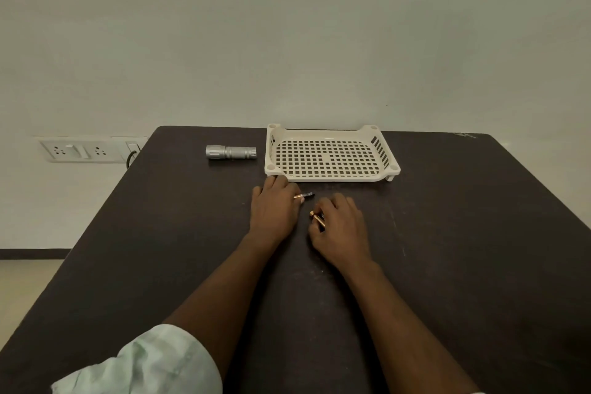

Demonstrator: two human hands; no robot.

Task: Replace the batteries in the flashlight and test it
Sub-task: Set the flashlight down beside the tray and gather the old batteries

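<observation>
Dark bench (447, 265) carries both hands. Beyond them sits a cream perforated tray (331, 177); the silver flashlight (231, 152) lies beyond the left hand (275, 213), which pinches one battery (306, 195). Right hand (340, 227) curls around copper-topped batteries (317, 218).

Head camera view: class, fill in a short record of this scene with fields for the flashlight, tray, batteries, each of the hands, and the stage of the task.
flashlight: silver flashlight lying on its side on the dark table, left of the tray, untouched
tray: cream perforated tray, nothing in it
left hand: left hand pinches a battery
right hand: right hand grips copper-topped batteries; count unclear
stage: flashlight not yet opened
</observation>
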